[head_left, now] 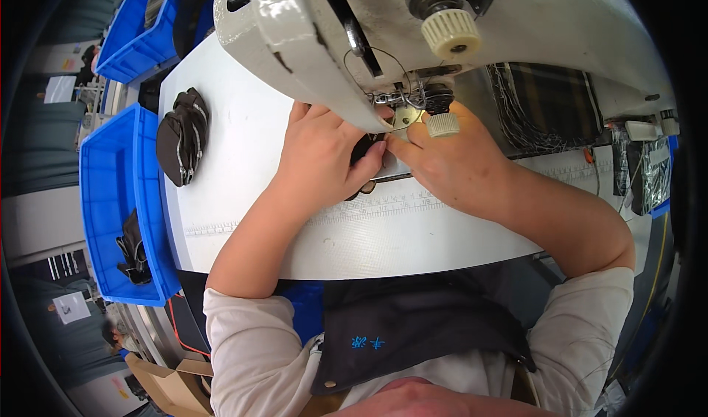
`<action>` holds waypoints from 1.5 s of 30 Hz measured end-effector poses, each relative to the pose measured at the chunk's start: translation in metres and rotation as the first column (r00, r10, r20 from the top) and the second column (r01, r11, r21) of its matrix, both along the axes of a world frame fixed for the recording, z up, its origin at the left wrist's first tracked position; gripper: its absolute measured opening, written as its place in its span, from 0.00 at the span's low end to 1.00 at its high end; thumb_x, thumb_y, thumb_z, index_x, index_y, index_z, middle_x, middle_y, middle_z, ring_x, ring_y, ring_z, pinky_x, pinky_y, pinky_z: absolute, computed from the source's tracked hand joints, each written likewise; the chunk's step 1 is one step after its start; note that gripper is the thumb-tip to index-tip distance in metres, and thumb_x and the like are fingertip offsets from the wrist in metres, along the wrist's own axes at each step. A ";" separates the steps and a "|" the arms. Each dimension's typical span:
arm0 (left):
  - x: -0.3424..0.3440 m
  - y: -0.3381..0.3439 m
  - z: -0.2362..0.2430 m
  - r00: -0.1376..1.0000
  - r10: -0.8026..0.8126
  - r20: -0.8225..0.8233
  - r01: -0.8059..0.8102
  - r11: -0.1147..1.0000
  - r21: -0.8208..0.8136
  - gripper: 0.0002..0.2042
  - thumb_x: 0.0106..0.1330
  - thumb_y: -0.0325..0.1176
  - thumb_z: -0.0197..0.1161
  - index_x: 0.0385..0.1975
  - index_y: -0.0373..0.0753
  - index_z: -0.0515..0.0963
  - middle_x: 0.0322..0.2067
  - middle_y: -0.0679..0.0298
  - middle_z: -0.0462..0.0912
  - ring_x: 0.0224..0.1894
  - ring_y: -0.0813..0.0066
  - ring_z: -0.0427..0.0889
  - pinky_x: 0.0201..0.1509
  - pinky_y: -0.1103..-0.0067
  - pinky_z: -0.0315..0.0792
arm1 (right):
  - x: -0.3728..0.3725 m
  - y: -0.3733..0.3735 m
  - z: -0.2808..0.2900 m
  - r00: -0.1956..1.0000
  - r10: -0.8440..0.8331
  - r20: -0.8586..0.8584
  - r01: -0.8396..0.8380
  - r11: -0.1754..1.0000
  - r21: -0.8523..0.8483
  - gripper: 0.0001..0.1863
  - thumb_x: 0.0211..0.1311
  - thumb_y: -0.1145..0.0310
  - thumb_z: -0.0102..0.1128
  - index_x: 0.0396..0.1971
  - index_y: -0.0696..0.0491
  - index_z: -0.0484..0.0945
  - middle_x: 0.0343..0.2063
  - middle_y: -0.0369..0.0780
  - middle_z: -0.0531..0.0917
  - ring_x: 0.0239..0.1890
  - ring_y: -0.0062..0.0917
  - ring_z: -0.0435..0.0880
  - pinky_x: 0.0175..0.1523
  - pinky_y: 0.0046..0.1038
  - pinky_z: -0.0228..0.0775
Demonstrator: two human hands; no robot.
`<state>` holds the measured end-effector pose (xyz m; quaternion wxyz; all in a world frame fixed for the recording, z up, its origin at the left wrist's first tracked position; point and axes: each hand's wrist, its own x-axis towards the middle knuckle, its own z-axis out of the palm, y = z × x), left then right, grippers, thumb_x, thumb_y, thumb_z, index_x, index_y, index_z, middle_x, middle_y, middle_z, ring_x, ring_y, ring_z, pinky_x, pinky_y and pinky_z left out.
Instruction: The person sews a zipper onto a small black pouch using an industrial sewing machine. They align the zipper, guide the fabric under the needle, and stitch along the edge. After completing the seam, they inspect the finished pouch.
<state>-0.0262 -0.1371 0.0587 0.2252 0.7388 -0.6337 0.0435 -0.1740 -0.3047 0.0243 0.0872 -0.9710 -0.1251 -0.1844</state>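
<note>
Both hands are at the needle area of a sewing machine (310, 56). Between them lies a small dark fabric piece (361, 148), mostly covered by my fingers and the machine head. My left hand (318, 150) holds it from the left, thumb pressed toward the fingertips. From the right, my right hand (461, 159) grips the piece near its edge, with the thumb and index finger close to my left thumb. Some of my right fingers are hidden behind the machine's cream tension knob (443, 125). The needle itself I cannot make out.
A stack of dark fabric pieces (181, 138) rests on the white table (243, 151) at left. Beyond its edge stand a blue bin (110, 174) holding dark pieces and another blue bin (122, 56). Striped dark cloth with loose threads (546, 103) lies at the right.
</note>
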 end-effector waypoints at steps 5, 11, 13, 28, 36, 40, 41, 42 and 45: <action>0.001 0.000 -0.006 0.977 0.053 -0.205 -0.045 0.998 0.042 0.14 0.64 0.25 0.70 0.50 0.36 0.80 0.40 0.59 0.87 0.42 0.62 0.85 0.49 0.70 0.76 | 0.002 0.000 -0.002 1.000 0.003 0.015 -0.003 0.999 -0.032 0.10 0.54 0.70 0.65 0.37 0.51 0.85 0.29 0.34 0.83 0.38 0.26 0.80 0.47 0.30 0.66; 0.003 0.006 -0.012 0.586 0.263 -0.766 -0.160 0.965 0.209 0.12 0.71 0.24 0.66 0.52 0.34 0.79 0.47 0.63 0.87 0.48 0.78 0.83 0.54 0.79 0.76 | 0.001 0.001 0.004 1.000 -0.017 0.026 0.017 1.000 -0.020 0.15 0.55 0.68 0.67 0.43 0.51 0.87 0.34 0.33 0.84 0.49 0.29 0.75 0.49 0.31 0.67; -0.001 0.004 -0.006 0.523 0.317 -0.791 -0.179 0.948 0.261 0.11 0.72 0.23 0.65 0.52 0.34 0.79 0.47 0.63 0.87 0.48 0.80 0.83 0.55 0.80 0.76 | 0.000 0.001 0.002 0.999 -0.017 0.042 0.018 0.999 -0.026 0.15 0.55 0.68 0.67 0.44 0.52 0.87 0.36 0.33 0.84 0.49 0.29 0.75 0.51 0.31 0.67; -0.009 -0.003 -0.008 0.935 0.033 0.353 -0.014 0.998 -0.058 0.08 0.55 0.27 0.73 0.34 0.42 0.85 0.39 0.68 0.86 0.44 0.65 0.84 0.45 0.72 0.78 | 0.005 0.000 -0.008 0.993 0.010 0.119 -0.013 1.000 0.022 0.07 0.53 0.71 0.65 0.33 0.51 0.87 0.33 0.33 0.80 0.46 0.27 0.75 0.46 0.29 0.64; -0.010 -0.003 -0.007 0.944 0.132 0.301 -0.158 0.986 0.062 0.06 0.56 0.31 0.73 0.31 0.43 0.84 0.33 0.70 0.86 0.39 0.66 0.85 0.35 0.73 0.80 | 0.004 0.001 -0.012 0.999 -0.004 0.036 0.006 0.999 -0.039 0.12 0.55 0.70 0.64 0.40 0.52 0.87 0.30 0.34 0.81 0.40 0.28 0.80 0.45 0.33 0.66; -0.011 -0.009 -0.008 0.941 0.127 0.312 -0.151 0.987 0.056 0.06 0.56 0.32 0.73 0.31 0.43 0.84 0.32 0.70 0.86 0.37 0.67 0.86 0.34 0.72 0.79 | 0.002 0.000 -0.005 1.000 0.005 -0.003 -0.005 1.000 0.003 0.10 0.54 0.71 0.64 0.38 0.51 0.85 0.27 0.35 0.82 0.36 0.30 0.82 0.45 0.34 0.67; -0.013 -0.010 -0.007 0.936 0.134 0.324 -0.157 0.986 0.047 0.06 0.55 0.32 0.73 0.30 0.43 0.84 0.31 0.69 0.86 0.36 0.66 0.86 0.34 0.72 0.79 | 0.002 0.000 -0.004 1.000 0.014 -0.019 -0.014 1.000 0.020 0.09 0.54 0.71 0.64 0.36 0.51 0.85 0.26 0.35 0.82 0.36 0.30 0.82 0.45 0.34 0.67; -0.015 -0.010 -0.008 0.931 0.141 0.336 -0.163 0.986 0.038 0.05 0.55 0.32 0.73 0.30 0.43 0.84 0.31 0.68 0.86 0.35 0.66 0.85 0.34 0.71 0.79 | 0.002 0.001 -0.003 1.000 0.018 -0.025 -0.018 1.000 0.009 0.09 0.54 0.71 0.64 0.36 0.51 0.84 0.26 0.35 0.82 0.35 0.30 0.82 0.45 0.34 0.67; -0.012 -0.015 -0.012 0.946 0.181 0.270 -0.193 0.981 0.019 0.05 0.55 0.31 0.73 0.29 0.43 0.84 0.27 0.65 0.85 0.31 0.63 0.85 0.33 0.70 0.78 | 0.000 0.001 0.000 0.999 0.011 -0.042 -0.011 1.000 -0.012 0.08 0.53 0.72 0.64 0.34 0.52 0.84 0.25 0.35 0.82 0.34 0.30 0.82 0.44 0.35 0.67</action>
